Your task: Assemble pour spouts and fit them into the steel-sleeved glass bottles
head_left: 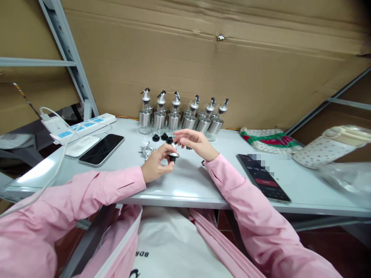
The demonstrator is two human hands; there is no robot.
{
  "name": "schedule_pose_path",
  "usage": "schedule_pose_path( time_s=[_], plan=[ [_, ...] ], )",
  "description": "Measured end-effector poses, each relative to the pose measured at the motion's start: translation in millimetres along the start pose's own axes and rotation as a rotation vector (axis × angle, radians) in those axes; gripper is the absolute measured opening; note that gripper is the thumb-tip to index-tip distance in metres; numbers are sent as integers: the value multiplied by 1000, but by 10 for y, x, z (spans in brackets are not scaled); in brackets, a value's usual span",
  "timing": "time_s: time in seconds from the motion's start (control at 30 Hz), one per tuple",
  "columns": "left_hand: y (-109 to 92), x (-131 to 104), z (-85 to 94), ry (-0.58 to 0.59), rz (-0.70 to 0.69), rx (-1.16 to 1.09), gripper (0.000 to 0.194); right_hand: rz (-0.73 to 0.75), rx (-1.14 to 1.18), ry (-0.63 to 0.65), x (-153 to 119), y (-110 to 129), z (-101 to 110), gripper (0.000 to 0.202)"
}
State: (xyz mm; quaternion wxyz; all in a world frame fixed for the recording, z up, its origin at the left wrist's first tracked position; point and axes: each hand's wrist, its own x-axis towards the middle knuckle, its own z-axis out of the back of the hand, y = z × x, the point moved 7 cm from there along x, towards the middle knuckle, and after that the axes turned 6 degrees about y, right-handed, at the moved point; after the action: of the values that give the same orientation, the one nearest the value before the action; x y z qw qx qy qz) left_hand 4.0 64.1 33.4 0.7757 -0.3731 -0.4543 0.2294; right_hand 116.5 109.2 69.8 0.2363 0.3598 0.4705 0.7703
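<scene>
Left hand: thumb and fingers closed in a pinch around a silver-and-black pourer, held at the fingertips above the table. Right hand: fingers loosely curled, just beyond the pourer; can't tell if they hold anything.

Risks: narrow grip, so a sideways push from the right fingers could twist or drop the pourer; a slip might also knock the loose black stoppers beyond the left fingertips, or the silver parts beside them.

Pourer's black end points down, long axis roughly upright; upper tip unclear behind fingers.
</scene>
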Motion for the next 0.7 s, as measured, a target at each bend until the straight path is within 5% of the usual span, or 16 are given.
schedule_pose_path(
  time_s=[0.7],
  plan=[
    [-33,1,-95,135,29,-60,29,-125,35,72,11,-113,-64,29]
  ],
)
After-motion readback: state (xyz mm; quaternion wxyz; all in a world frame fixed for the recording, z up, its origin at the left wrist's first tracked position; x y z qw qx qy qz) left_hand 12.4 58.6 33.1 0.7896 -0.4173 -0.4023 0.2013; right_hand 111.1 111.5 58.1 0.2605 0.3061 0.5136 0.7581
